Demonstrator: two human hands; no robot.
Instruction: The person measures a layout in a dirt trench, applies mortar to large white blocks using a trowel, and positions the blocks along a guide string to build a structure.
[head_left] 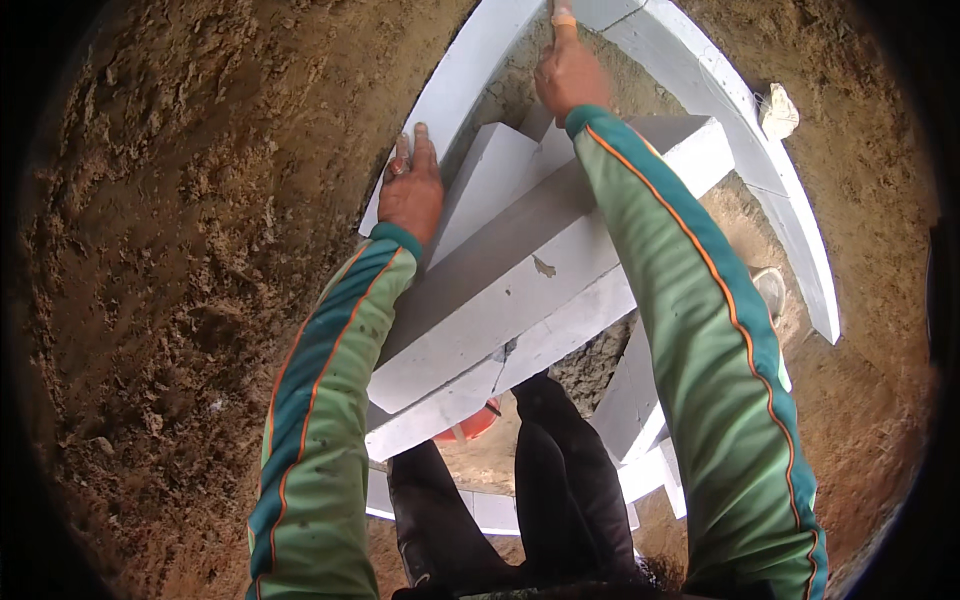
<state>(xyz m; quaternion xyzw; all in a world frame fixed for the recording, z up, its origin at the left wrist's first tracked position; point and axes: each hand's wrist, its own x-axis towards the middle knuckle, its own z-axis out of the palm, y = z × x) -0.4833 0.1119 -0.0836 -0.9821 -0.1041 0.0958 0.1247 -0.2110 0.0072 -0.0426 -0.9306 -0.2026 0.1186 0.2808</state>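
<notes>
My left hand (410, 195) lies on the near end of a long white building block (470, 75), its fingers stretched along the top. At the far end of that block, where it meets another white block (608, 10), my right hand (572, 78) reaches forward with one finger extended and an orange band around it. The other fingers look curled, and no held object shows. Between and below my arms lies a pile of loose white blocks (500, 290), the upper one chipped on its side.
A row of white blocks (770, 170) curves down the right side, with a pale lump (780, 112) beside it. Rough brown soil (180, 250) surrounds the blocks. A red container (472, 424) sits near my legs, and a round vessel (769, 290) is partly behind my right sleeve.
</notes>
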